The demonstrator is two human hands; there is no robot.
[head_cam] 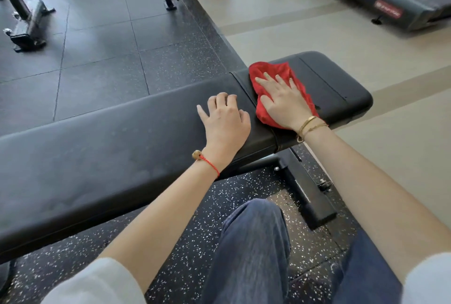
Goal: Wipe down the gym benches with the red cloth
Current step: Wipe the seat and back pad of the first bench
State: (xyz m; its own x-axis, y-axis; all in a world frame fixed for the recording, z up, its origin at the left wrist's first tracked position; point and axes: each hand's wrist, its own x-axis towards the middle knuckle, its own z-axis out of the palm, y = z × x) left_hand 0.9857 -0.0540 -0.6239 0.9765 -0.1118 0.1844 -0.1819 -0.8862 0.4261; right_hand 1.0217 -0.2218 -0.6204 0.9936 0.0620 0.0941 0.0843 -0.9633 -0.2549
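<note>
Red cloth (275,76) lies crumpled on the short end pad of the black padded desk (109,147), just past the seam between its two pads. On the cloth the right hand (283,101) presses flat with straight, spread fingers. Beside the seam, on the long pad, the left hand (225,118) rests with fingers loosely curled, holding nothing, close to the cloth's near edge.

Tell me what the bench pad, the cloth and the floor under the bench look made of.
Bench pad: likely black vinyl or faux leather over padding, with a soft sheen and stitched seams.
Cloth: red woven fabric, matte and crumpled.
Floor: probably rubber gym matting, black with white flecks.
</note>
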